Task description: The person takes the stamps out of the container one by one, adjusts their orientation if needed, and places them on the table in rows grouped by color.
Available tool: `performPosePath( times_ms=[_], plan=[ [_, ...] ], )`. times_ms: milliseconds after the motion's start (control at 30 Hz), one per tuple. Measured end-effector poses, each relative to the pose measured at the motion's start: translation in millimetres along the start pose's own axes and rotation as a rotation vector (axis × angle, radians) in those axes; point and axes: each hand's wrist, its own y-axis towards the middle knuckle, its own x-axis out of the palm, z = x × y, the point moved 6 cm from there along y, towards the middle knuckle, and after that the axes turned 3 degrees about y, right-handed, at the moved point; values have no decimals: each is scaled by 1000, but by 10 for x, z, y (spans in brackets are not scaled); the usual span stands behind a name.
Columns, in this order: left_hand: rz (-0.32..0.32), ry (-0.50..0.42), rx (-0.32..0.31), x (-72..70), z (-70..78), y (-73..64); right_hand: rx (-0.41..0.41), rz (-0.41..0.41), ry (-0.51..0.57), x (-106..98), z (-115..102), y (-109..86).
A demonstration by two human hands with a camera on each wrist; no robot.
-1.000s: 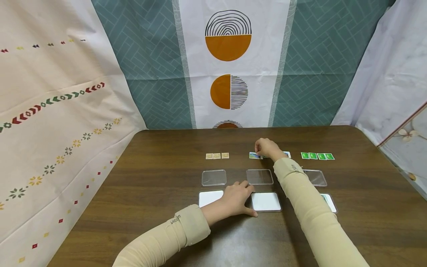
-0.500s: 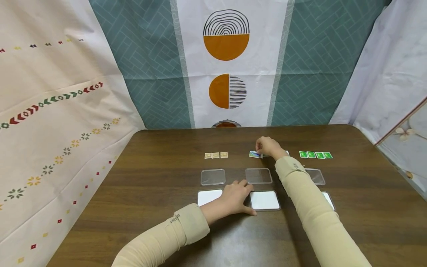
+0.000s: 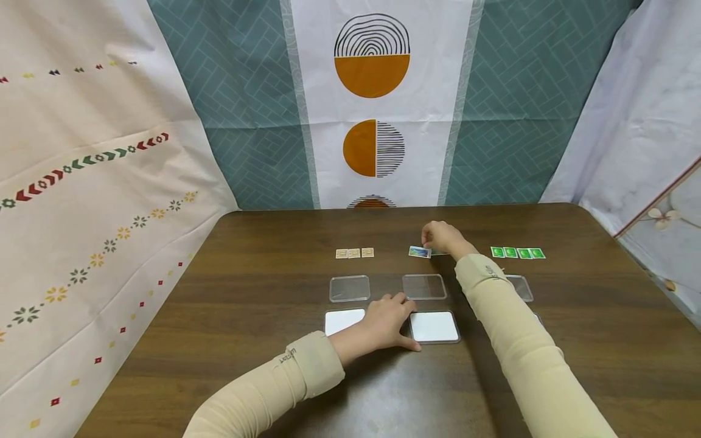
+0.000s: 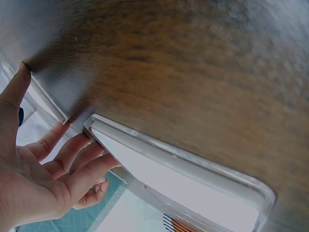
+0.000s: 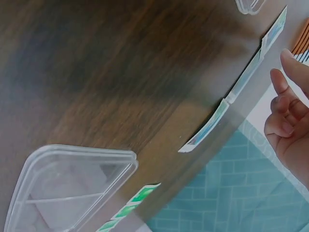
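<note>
My left hand (image 3: pixel 389 322) rests between two clear plastic cases with white inserts, the left case (image 3: pixel 342 321) and the middle case (image 3: pixel 435 327). Its thumb and index finger are spread along the middle case's left edge, while the other fingers lie at the left case's corner in the left wrist view. At the back, my right hand (image 3: pixel 442 238) hovers over a row of blue stamps (image 3: pixel 418 252), its sleeve hiding part of the row. In the right wrist view, three stamps (image 5: pixel 207 125) lie end to end, and the thumb and index finger are apart, holding nothing.
Three tan stamps (image 3: pixel 354 252) lie at back left and a row of green stamps (image 3: pixel 517 252) at back right. Clear lids lie in front of the rows, including the left lid (image 3: pixel 349 288) and the middle lid (image 3: pixel 424 287). Curtains hang behind the table.
My right hand and forearm have shifted slightly right, and the sleeve now covers the right end of the blue row. The left hand stays in place.
</note>
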Motion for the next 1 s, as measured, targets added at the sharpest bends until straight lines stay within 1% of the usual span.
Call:
performPosePath(
  times_ms=[367, 533, 833, 1000],
  plan=[
    [-13, -18, -6, -18, -5, 16, 3, -14, -17, -29, 73, -40],
    [-10, -12, -6, -14, -1, 14, -2, -11, -21, -44, 76, -64],
    [-24, -24, -13, 10, -5, 0, -23, -19, -36, -52, 77, -114],
    [-16, -22, -6, 7, -10, -7, -47, 5, -43, -88, 90, -162]
  ],
)
